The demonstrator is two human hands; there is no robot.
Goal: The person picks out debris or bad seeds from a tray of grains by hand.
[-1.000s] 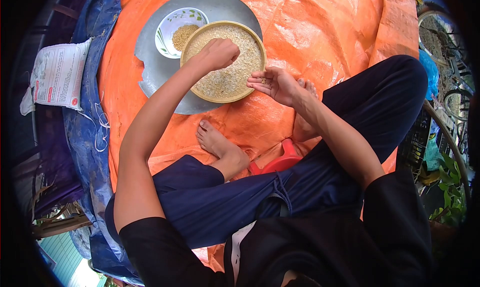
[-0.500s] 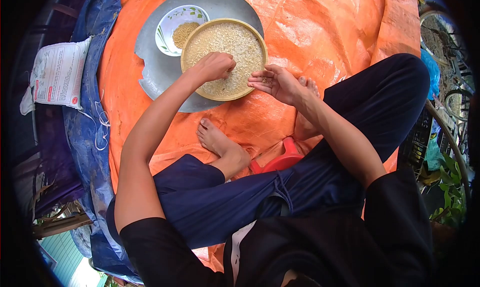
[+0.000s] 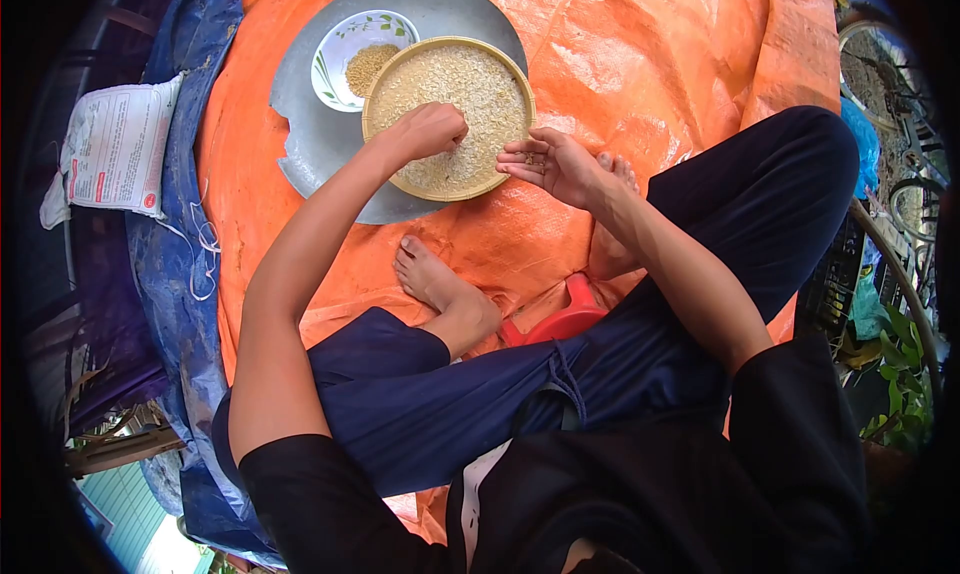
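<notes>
The left hand point(image 3: 430, 131) bunched over the basket point(image 3: 447, 197) — its pinch unclear — while the right hand point(image 3: 567, 172), palm up, cupped small grains point(image 3: 535, 160).

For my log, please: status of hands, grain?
Left hand curled over grain in basket, grip unclear. Right hand palm up, few grains on fingers. Bowl beside basket, not blocking.

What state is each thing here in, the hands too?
Left hand: palm down over the basket, fingers curled.
Right hand: open, palm up, a few grains on the fingers.
Round basket: covered inside with pale grains.
Leaf-patterned bowl: upright, partly filled with golden grains.
Metal tray: lying flat, edge jagged at left.
Orange tarp: spread out, wrinkled.
</notes>
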